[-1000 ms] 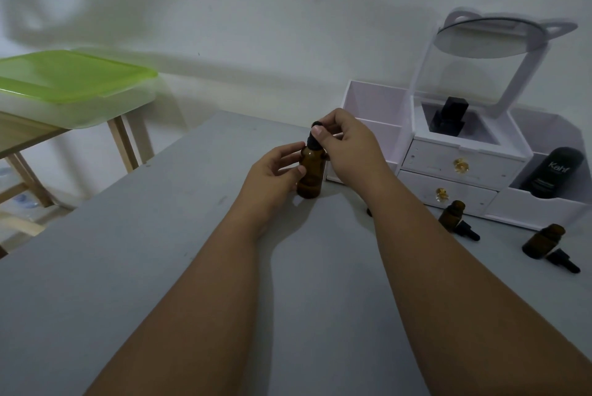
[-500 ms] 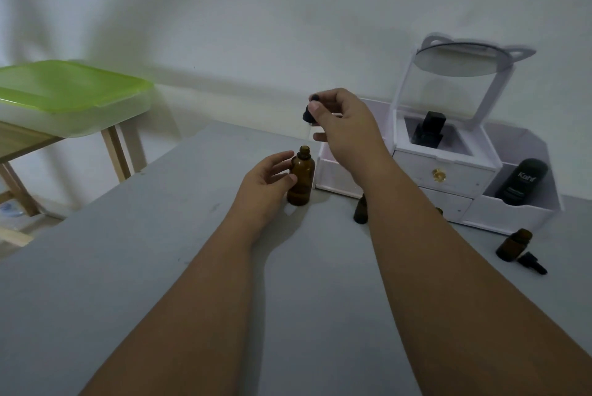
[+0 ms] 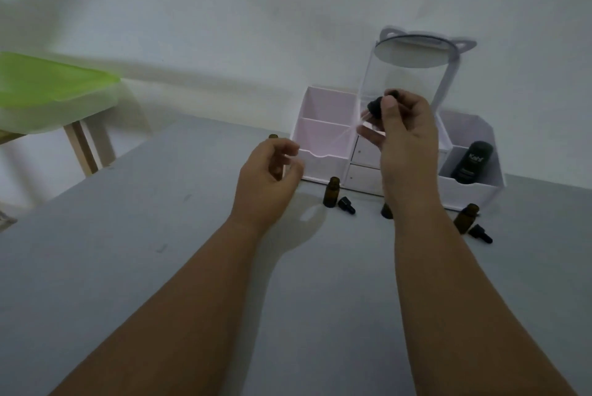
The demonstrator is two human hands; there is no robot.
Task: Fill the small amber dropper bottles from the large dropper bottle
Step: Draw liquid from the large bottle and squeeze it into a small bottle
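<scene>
The large amber bottle (image 3: pixel 273 137) stands on the grey table (image 3: pixel 128 251), mostly hidden behind my left hand (image 3: pixel 267 181), whose fingers curl round it; only its open neck shows. My right hand (image 3: pixel 405 136) pinches the black dropper cap (image 3: pixel 375 108) in the air in front of the white organizer, its glass tube pointing down and left. Three small amber bottles stand open near the organizer: one (image 3: pixel 331 192) with a loose cap (image 3: pixel 346 205) beside it, one (image 3: pixel 386 210) half hidden by my right forearm, one (image 3: pixel 466 218) with a cap (image 3: pixel 480 233) beside it.
A white organizer (image 3: pixel 323 139) with drawers and a tilted round mirror (image 3: pixel 413 53) stands at the table's back against the wall. A black bottle (image 3: pixel 471 163) lies in its right compartment. A green-lidded box (image 3: pixel 48 85) sits on a wooden table at the left.
My right hand has pulled the dropper out of the large bottle and carried it up and to the right. My left hand has stayed round the bottle. The view has shifted.
</scene>
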